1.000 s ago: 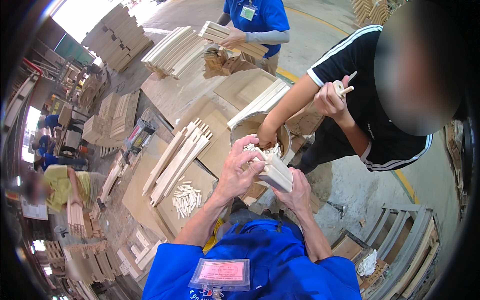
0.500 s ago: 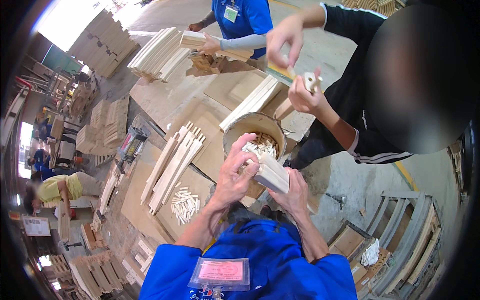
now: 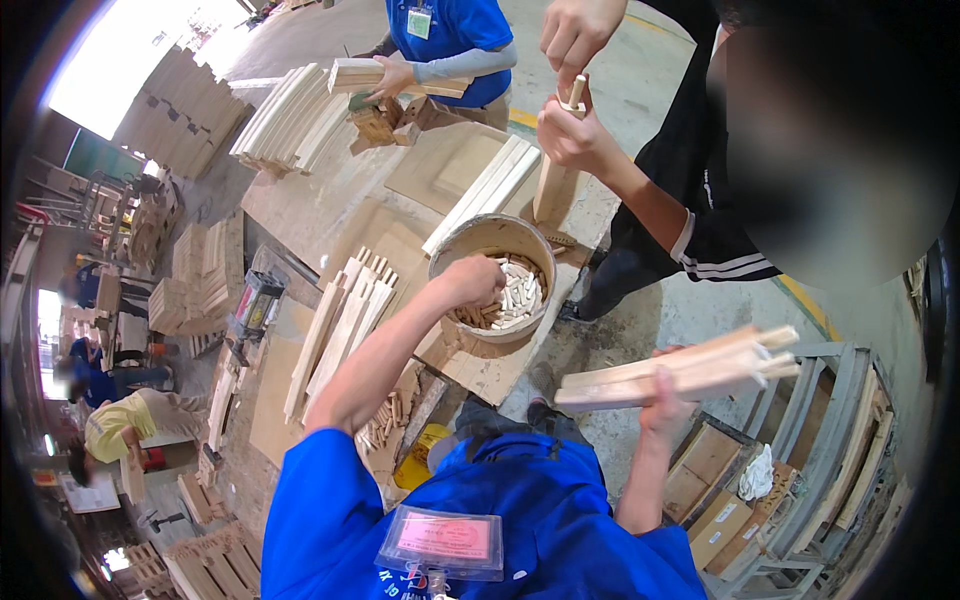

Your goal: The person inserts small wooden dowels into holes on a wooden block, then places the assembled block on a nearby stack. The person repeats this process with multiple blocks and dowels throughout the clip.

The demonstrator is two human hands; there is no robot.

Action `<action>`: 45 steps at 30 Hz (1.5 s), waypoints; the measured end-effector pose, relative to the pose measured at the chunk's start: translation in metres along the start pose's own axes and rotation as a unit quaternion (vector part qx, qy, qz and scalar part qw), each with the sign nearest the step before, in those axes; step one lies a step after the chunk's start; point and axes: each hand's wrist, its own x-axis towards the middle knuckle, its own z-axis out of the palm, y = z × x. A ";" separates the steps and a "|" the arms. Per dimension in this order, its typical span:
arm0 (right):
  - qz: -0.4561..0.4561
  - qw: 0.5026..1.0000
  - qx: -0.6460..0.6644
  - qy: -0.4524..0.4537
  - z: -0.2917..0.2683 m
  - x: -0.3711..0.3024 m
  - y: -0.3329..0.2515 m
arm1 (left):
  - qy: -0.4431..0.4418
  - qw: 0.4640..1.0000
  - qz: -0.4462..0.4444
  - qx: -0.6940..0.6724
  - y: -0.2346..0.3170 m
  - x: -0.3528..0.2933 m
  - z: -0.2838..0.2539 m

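My left hand [image 3: 474, 281] reaches over the rim of a round bucket [image 3: 436, 262], its fingers curled down at the pile of short wooden dowels [image 3: 522, 290] inside. What those fingers hold, if anything, is hidden. Out to the right, my right hand [image 3: 664, 402] is closed around a bundle of pale wooden slats [image 3: 640, 384], tilted slightly upward toward its right end, where peg-like ends stick out. To the left of the bucket lie several wooden slats [image 3: 340, 325] with dowels in their ends. More loose dowels [image 3: 385, 425] lie partly behind my left arm.
Across the worktable [image 3: 290, 215], a co-worker's hands [image 3: 572, 125] hold a wooden piece with a dowel standing in it. Another person in blue [image 3: 450, 45] grips slats beside a stack of slats [image 3: 290, 120]. At right stand a grey rack [image 3: 835, 440] and a cardboard box [image 3: 718, 530].
Both hands were on the slat bundle over the bucket. My right hand has carried it away to the right, while my left hand has let go and dropped into the bucket. The view has shifted.
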 end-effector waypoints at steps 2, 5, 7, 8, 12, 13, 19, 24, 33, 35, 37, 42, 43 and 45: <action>0.063 0.986 0.125 0.089 -0.011 0.008 -0.003 | -0.153 0.975 -0.004 0.162 -0.032 0.026 0.041; 0.167 0.935 0.261 0.170 -0.045 0.013 0.002 | -0.289 0.933 0.048 0.207 -0.041 0.048 0.075; 0.225 0.907 0.293 0.203 -0.068 0.005 0.025 | -0.333 0.922 0.069 0.185 -0.024 0.052 0.072; 0.247 0.893 0.309 0.213 -0.071 0.006 0.039 | -0.321 0.926 0.094 0.174 -0.031 0.050 0.072; 0.331 0.844 0.339 0.251 -0.088 -0.007 0.089 | -0.253 0.962 0.005 -0.105 -0.037 0.034 0.051; 0.353 0.835 0.340 0.250 -0.087 -0.008 0.095 | -0.214 0.955 0.008 -0.204 -0.037 0.027 0.042; 0.373 0.848 0.307 0.219 -0.067 -0.001 0.115 | -0.020 0.766 -0.004 -0.643 -0.010 -0.015 0.005; 0.412 0.839 0.305 0.185 -0.039 0.013 0.125 | 0.190 0.625 0.040 -0.756 -0.002 -0.050 0.024; 0.456 0.819 0.285 0.201 -0.015 0.028 0.156 | 0.229 0.591 0.031 -0.773 0.053 -0.101 0.046; 0.457 0.818 0.279 0.209 -0.013 0.030 0.161 | 0.227 0.647 0.006 -0.728 0.055 -0.099 0.057; 0.456 0.818 0.272 0.219 -0.006 0.032 0.166 | 0.229 0.683 -0.015 -0.693 0.060 -0.095 0.063; 0.456 0.819 0.268 0.221 -0.003 0.032 0.171 | 0.297 0.807 -0.063 -0.506 0.066 -0.085 0.067; 0.460 0.817 0.269 0.220 -0.001 0.031 0.171 | 0.298 0.818 -0.064 -0.487 0.063 -0.084 0.069; 0.459 0.814 0.280 0.219 0.001 0.031 0.173 | 0.301 0.835 -0.067 -0.455 0.058 -0.082 0.070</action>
